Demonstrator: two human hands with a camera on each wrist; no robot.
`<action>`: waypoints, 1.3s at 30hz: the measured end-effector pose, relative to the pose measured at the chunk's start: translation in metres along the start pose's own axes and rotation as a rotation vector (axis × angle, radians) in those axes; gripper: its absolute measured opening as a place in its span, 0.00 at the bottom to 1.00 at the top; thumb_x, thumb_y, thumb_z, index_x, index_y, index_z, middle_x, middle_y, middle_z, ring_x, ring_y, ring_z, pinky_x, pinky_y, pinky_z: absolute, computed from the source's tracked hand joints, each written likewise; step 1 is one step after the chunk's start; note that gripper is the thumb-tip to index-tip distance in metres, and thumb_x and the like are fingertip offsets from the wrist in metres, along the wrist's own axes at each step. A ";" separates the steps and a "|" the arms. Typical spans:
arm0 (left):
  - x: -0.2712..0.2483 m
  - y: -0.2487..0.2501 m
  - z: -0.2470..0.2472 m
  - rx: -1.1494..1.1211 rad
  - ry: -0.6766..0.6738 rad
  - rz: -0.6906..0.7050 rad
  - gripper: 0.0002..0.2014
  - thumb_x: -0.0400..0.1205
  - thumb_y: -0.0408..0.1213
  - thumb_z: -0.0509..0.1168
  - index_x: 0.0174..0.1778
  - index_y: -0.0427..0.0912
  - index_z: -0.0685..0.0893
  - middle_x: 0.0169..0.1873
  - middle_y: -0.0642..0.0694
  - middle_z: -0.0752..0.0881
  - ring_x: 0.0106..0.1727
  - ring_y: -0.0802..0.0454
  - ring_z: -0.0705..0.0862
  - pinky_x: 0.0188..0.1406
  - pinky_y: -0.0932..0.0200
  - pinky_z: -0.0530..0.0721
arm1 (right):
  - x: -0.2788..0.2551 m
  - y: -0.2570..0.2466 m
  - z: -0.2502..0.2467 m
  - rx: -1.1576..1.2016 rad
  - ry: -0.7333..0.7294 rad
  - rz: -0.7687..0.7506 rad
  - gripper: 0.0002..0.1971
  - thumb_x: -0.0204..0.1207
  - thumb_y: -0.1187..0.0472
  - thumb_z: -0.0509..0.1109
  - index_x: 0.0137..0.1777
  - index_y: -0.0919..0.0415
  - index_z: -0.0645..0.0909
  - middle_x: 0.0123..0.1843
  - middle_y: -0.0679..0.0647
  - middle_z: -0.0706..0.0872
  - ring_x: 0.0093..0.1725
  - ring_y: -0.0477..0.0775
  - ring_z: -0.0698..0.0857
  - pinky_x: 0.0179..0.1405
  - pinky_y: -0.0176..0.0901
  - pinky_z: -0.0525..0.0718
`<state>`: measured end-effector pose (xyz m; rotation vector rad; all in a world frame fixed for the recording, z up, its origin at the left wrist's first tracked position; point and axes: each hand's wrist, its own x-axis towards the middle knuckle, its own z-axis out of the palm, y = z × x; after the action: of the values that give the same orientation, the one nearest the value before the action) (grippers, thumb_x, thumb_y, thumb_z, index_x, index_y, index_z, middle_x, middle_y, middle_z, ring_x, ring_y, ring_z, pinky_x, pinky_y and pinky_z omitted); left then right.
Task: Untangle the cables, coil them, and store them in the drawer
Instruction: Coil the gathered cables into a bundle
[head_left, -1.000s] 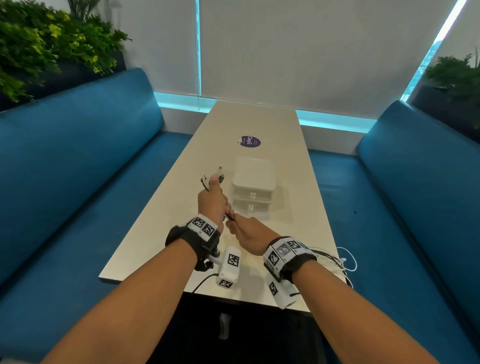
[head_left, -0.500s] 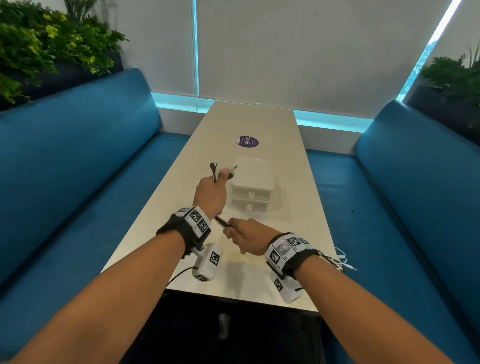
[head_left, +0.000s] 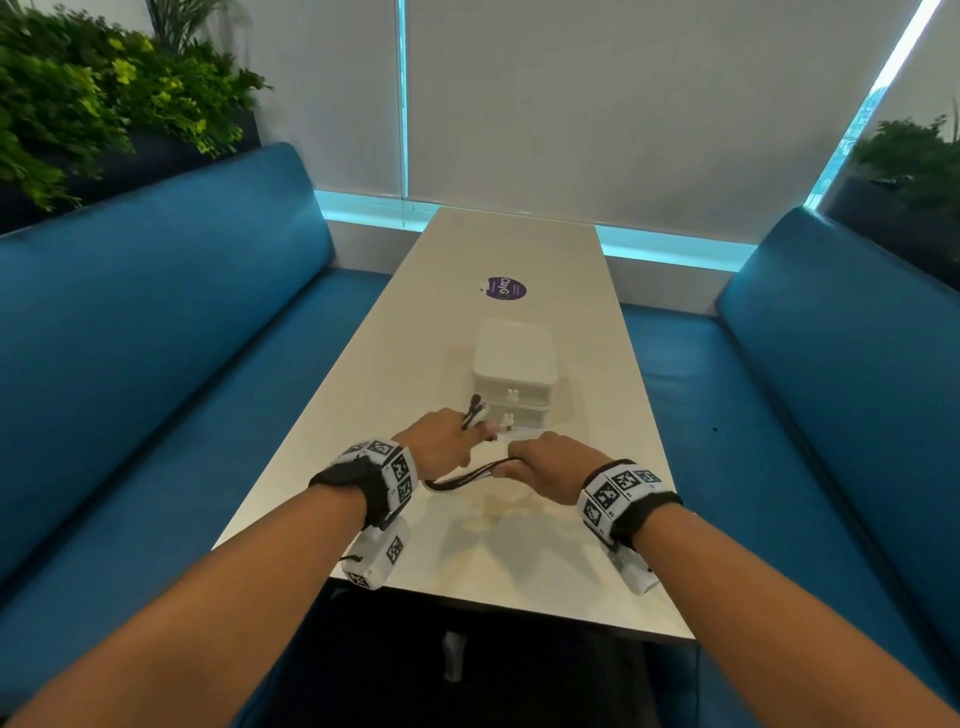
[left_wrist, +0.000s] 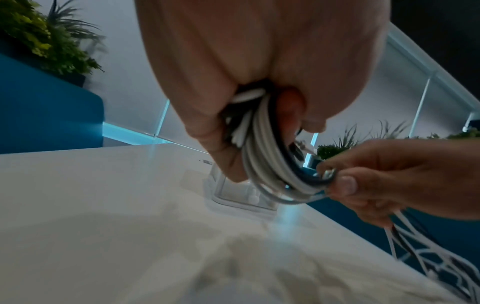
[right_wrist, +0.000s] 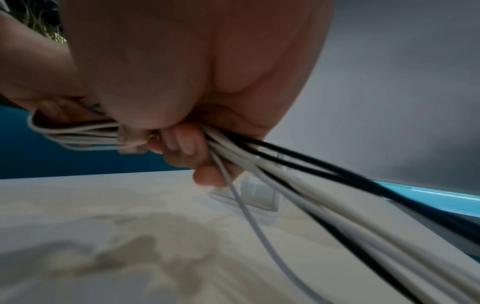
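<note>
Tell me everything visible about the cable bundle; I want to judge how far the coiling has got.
The cable bundle mixes white and black cords with smooth, rubbery-looking jackets. The left hand grips several gathered loops, with connector ends poking up past its fingers. A short slack span runs to the right hand, which grips the strands; beyond it, loose lengths trail off toward the table's right edge. The bundle is held above the table, just in front of the closed white drawer box.
</note>
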<state>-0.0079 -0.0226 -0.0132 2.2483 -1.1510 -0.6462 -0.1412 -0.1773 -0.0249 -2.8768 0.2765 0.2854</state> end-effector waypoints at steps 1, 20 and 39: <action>0.000 0.002 0.003 0.021 -0.034 0.018 0.32 0.85 0.67 0.52 0.52 0.43 0.89 0.38 0.42 0.90 0.35 0.48 0.83 0.38 0.54 0.78 | -0.001 0.000 -0.003 0.017 -0.001 -0.010 0.22 0.85 0.37 0.55 0.51 0.55 0.79 0.43 0.55 0.84 0.44 0.59 0.83 0.44 0.52 0.79; 0.002 0.012 0.010 0.552 -0.154 0.061 0.03 0.84 0.41 0.61 0.45 0.48 0.78 0.41 0.46 0.81 0.38 0.48 0.81 0.37 0.56 0.77 | -0.006 0.000 -0.004 0.131 -0.043 0.071 0.09 0.85 0.53 0.60 0.51 0.58 0.77 0.45 0.53 0.83 0.45 0.57 0.81 0.45 0.49 0.78; -0.009 0.010 0.016 0.712 -0.017 0.134 0.15 0.87 0.49 0.59 0.60 0.41 0.75 0.43 0.45 0.81 0.36 0.44 0.77 0.37 0.52 0.75 | -0.003 0.004 -0.002 0.126 -0.025 0.124 0.16 0.87 0.45 0.57 0.47 0.56 0.76 0.40 0.53 0.81 0.39 0.56 0.79 0.39 0.48 0.74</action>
<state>-0.0280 -0.0240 -0.0173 2.6912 -1.7242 -0.2070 -0.1447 -0.1811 -0.0235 -2.7352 0.4524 0.3148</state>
